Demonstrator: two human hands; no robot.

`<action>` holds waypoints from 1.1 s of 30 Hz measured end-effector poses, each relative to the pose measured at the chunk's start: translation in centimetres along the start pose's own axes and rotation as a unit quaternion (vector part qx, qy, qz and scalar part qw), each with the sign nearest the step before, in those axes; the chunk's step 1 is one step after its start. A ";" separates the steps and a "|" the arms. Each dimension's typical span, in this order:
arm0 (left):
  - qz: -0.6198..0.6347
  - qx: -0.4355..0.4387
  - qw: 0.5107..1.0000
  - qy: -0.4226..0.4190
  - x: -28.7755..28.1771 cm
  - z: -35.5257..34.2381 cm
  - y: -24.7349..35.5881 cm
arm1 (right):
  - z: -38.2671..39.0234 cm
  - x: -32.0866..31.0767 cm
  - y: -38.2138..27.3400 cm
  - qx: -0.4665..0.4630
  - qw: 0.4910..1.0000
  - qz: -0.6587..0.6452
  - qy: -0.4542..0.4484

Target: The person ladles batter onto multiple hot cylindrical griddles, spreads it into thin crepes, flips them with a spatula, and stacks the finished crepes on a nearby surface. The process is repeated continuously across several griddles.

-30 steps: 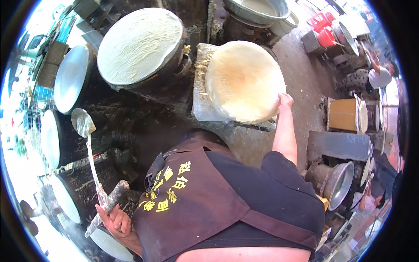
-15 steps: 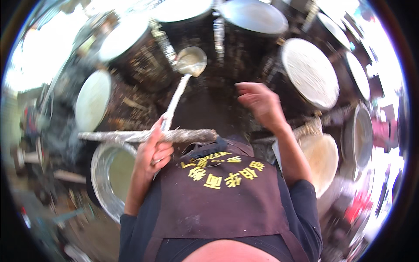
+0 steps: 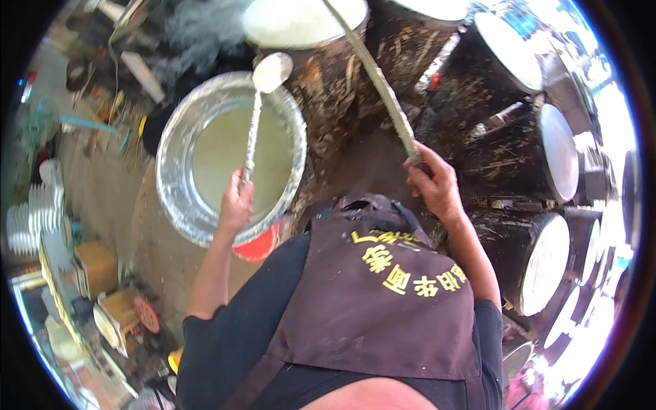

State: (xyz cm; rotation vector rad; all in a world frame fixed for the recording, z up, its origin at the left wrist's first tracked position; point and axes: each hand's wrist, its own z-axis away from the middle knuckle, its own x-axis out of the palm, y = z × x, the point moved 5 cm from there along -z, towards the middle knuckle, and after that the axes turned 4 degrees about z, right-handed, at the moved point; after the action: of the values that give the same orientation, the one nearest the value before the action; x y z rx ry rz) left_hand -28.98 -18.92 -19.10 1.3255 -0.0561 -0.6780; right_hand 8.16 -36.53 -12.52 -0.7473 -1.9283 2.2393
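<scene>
My left hand [image 3: 238, 203] is closed round the crusted handle of a ladle [image 3: 275, 71], whose pale, coated bowl is held over the far side of a large metal tub [image 3: 298, 147] of pale yellow-green liquid. My right hand [image 3: 432, 186] grips a long, flat, crusted stick [image 3: 372, 72], which reaches up and left across the dark stove bodies toward a round white griddle [image 3: 301, 17]. A red round object [image 3: 256, 247] shows partly below the tub, beside my left forearm.
Several round griddles on dark, crusted drum stoves [image 3: 499, 253] curve round the front and right. Smoke drifts at the upper left. On the left are stacked white items [image 3: 34, 215], a teal fan [image 3: 37, 119], cardboard-coloured boxes [image 3: 96, 266] and cables on the floor.
My view has turned left toward the tub. The stick, earlier lying crosswise in my left hand, is now in my right hand, which was empty half a second ago. The ladle stayed in my left.
</scene>
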 end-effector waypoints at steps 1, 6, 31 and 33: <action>-0.149 0.035 0.986 0.071 -2.0 -0.4 -3.6 | 0.1 0.3 0.8 0.014 1.000 0.003 -0.005; -0.290 -0.114 0.950 0.027 -1.1 1.8 -17.3 | -1.4 5.5 2.4 0.033 0.992 0.074 -0.092; 0.243 -0.438 0.850 -0.163 -1.6 3.3 -13.8 | -0.5 6.2 6.8 0.133 0.971 0.126 -0.155; 0.412 -0.464 0.774 -0.127 1.0 7.0 -12.7 | -0.3 5.7 7.2 0.099 0.960 0.156 -0.209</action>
State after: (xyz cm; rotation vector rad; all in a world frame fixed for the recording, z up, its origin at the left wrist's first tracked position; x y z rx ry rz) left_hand -36.37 -26.52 -28.97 0.1527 -0.4414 -0.0488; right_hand 5.02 -35.50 -21.06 -0.6242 -1.7974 2.9344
